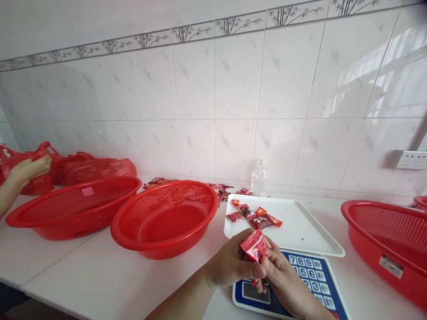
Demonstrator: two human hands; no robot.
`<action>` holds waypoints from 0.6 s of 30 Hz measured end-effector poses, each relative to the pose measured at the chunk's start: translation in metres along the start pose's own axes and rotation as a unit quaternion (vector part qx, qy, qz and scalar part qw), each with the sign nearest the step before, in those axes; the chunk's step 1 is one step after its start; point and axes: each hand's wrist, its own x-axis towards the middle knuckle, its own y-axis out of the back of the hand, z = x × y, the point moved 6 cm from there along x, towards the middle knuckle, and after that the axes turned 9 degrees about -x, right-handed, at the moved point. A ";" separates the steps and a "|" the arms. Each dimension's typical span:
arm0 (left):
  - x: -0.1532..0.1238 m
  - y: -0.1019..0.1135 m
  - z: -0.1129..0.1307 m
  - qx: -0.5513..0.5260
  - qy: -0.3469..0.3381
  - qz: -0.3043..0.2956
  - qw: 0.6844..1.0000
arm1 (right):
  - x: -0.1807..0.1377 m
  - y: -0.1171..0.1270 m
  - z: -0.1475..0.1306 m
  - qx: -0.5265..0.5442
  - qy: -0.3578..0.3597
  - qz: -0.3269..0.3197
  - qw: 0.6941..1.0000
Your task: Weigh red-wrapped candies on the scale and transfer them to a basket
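The left hand (230,262) and the right hand (283,278) both pinch one small red foil candy packet (255,245) just above the blue-faced digital scale (313,275), and they partly cover its display. The print on the packet is too small to read. At the far left, another person's hand (30,169) touches a crumpled red plastic bag (96,169); the arm is cut off by the edge.

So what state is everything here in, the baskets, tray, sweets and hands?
red candy packet, held between both hands
left hand, fingers shut on the packet
right hand, fingers shut on the packet
white tray, on the scale, few candies on it
middle red basket, empty
left red basket, empty
water bottle, upright
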 end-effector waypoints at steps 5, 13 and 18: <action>0.001 -0.002 0.002 -0.009 -0.005 0.002 1.000 | 0.001 0.004 -0.002 -0.003 0.004 0.023 1.000; -0.002 0.007 0.010 0.052 -0.068 0.027 0.996 | 0.005 0.002 -0.003 0.015 0.033 0.022 0.999; -0.010 0.031 0.041 0.272 -0.219 0.203 0.915 | 0.005 0.012 -0.012 -0.013 0.060 0.102 0.993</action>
